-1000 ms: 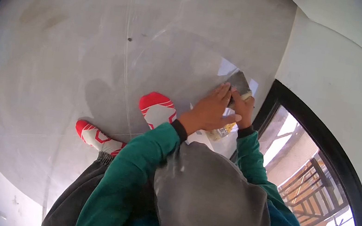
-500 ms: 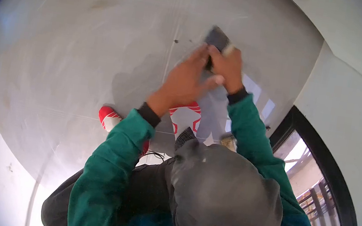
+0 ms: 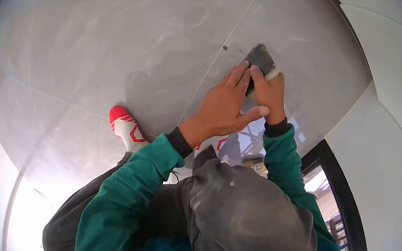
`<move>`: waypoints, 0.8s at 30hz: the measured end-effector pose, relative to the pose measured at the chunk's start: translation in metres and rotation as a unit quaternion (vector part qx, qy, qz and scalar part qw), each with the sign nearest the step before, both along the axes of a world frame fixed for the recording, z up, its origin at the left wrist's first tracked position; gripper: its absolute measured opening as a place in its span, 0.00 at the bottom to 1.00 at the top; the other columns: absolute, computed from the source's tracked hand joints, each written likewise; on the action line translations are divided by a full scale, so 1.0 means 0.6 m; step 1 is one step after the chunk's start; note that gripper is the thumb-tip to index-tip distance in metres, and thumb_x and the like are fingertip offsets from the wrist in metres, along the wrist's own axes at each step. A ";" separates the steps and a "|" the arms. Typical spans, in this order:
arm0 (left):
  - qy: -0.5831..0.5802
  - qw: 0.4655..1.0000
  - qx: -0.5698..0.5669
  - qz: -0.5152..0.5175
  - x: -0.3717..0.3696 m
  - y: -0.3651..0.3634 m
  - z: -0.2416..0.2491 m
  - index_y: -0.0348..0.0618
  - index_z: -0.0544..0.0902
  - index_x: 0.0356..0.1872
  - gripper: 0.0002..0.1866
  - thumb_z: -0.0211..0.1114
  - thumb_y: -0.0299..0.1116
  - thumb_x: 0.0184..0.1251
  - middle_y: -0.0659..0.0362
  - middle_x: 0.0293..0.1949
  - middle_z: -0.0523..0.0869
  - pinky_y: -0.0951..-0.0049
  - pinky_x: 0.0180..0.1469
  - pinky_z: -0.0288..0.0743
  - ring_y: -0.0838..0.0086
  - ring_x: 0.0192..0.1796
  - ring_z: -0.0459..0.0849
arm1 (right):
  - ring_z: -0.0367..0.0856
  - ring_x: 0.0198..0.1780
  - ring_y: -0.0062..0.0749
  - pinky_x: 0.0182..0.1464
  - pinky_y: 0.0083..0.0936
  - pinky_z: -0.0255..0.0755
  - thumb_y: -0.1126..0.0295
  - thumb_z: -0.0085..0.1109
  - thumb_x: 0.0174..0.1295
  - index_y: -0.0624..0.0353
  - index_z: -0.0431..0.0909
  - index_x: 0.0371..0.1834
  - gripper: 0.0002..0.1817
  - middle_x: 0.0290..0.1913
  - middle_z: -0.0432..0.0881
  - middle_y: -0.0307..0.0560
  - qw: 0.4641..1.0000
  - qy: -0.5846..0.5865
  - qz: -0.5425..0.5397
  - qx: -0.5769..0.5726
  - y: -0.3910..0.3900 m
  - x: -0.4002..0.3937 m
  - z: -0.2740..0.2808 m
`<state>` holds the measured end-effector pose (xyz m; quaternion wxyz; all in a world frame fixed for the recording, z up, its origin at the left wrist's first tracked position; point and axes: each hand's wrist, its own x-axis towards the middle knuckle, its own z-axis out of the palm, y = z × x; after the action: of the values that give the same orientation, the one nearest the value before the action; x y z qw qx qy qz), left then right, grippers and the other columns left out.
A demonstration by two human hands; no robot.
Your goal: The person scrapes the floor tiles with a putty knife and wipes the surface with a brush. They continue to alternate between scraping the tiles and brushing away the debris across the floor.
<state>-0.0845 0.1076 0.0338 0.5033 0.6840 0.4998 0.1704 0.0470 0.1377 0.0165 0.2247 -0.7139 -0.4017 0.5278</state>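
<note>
A dark, flat-bladed scraper (image 3: 261, 57) with pale residue along its edge is in my right hand (image 3: 272, 92), whose fingers are wrapped round it. My left hand (image 3: 220, 106) lies with its fingers stretched out, the fingertips touching the near part of the tool and the thumb pointing toward my right wrist. Beneath both hands is the grey tiled floor (image 3: 169, 58) with thin pale joint lines. A small dark speck (image 3: 225, 48) lies on a joint, left of the blade.
My socked foot (image 3: 125, 124), red and white, stands on the floor at the left. A yellowish object (image 3: 255, 165) is partly hidden near my right forearm. A black-framed opening (image 3: 321, 156) and white walls (image 3: 372, 130) are at the right.
Both hands and the scraper have shifted right and slightly down in the view. The floor joints and doorway also appear shifted, and my left foot shows more fully.
</note>
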 end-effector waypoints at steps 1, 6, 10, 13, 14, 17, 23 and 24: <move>-0.007 1.000 0.004 0.016 -0.001 -0.001 -0.001 0.24 0.56 0.61 0.46 0.50 0.62 0.57 0.35 0.63 0.55 0.59 0.63 0.56 0.46 0.62 0.62 | 0.78 0.26 0.49 0.29 0.34 0.69 0.64 0.52 0.53 0.69 0.73 0.24 0.15 0.23 0.78 0.59 0.999 -0.020 0.017 0.036 0.001 -0.005 0.000; -0.014 0.999 -0.041 0.029 -0.016 0.016 0.007 0.26 0.58 0.60 0.46 0.50 0.63 0.56 0.36 0.61 0.59 0.59 0.61 0.59 0.45 0.61 0.64 | 0.77 0.26 0.55 0.29 0.38 0.69 0.65 0.51 0.53 0.70 0.73 0.23 0.15 0.21 0.77 0.61 0.994 -0.087 0.068 -0.007 0.010 -0.010 -0.006; -0.039 0.996 -0.061 0.043 -0.021 0.014 0.004 0.28 0.59 0.60 0.45 0.51 0.63 0.56 0.36 0.60 0.61 0.59 0.59 0.63 0.45 0.59 0.66 | 0.76 0.28 0.60 0.31 0.42 0.68 0.64 0.51 0.52 0.70 0.73 0.23 0.15 0.21 0.76 0.64 0.992 -0.092 0.084 -0.006 0.011 -0.017 0.002; -0.047 0.995 -0.087 0.025 -0.025 0.029 0.008 0.29 0.60 0.60 0.44 0.51 0.62 0.57 0.36 0.60 0.61 0.59 0.59 0.62 0.44 0.58 0.67 | 0.76 0.28 0.61 0.30 0.43 0.68 0.64 0.50 0.53 0.69 0.74 0.22 0.15 0.21 0.76 0.64 0.991 -0.103 0.081 -0.025 0.001 -0.004 -0.001; -0.044 0.995 -0.084 0.028 -0.028 0.029 0.006 0.29 0.60 0.60 0.44 0.51 0.62 0.57 0.36 0.60 0.61 0.59 0.59 0.62 0.44 0.58 0.67 | 0.75 0.28 0.61 0.30 0.44 0.68 0.64 0.49 0.53 0.69 0.73 0.22 0.16 0.20 0.75 0.65 0.990 -0.104 0.100 -0.014 0.003 -0.003 -0.006; -0.056 0.996 -0.075 0.014 -0.028 0.018 0.003 0.29 0.61 0.60 0.43 0.51 0.62 0.57 0.37 0.60 0.62 0.58 0.59 0.63 0.44 0.58 0.67 | 0.75 0.28 0.62 0.30 0.44 0.68 0.64 0.49 0.53 0.69 0.73 0.21 0.16 0.21 0.75 0.66 0.988 -0.101 0.115 -0.007 0.025 -0.017 -0.005; -0.028 0.998 -0.053 0.015 -0.036 0.028 0.005 0.23 0.66 0.54 0.46 0.54 0.64 0.53 0.38 0.58 0.65 0.60 0.53 0.69 0.48 0.53 0.73 | 0.75 0.30 0.61 0.31 0.44 0.68 0.64 0.49 0.53 0.69 0.73 0.22 0.15 0.22 0.75 0.65 0.999 -0.044 0.027 -0.001 0.011 -0.023 0.003; -0.040 0.996 -0.076 0.025 -0.034 0.033 0.006 0.27 0.63 0.57 0.45 0.54 0.63 0.54 0.38 0.59 0.63 0.60 0.57 0.65 0.47 0.56 0.70 | 0.75 0.30 0.61 0.31 0.44 0.68 0.64 0.49 0.53 0.69 0.73 0.23 0.15 0.22 0.75 0.65 0.995 -0.063 0.071 0.009 0.020 -0.021 -0.002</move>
<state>-0.1050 0.1273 0.0376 0.5692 0.6235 0.5078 0.1714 0.0346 0.1497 0.0150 0.1671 -0.7137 -0.4694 0.4924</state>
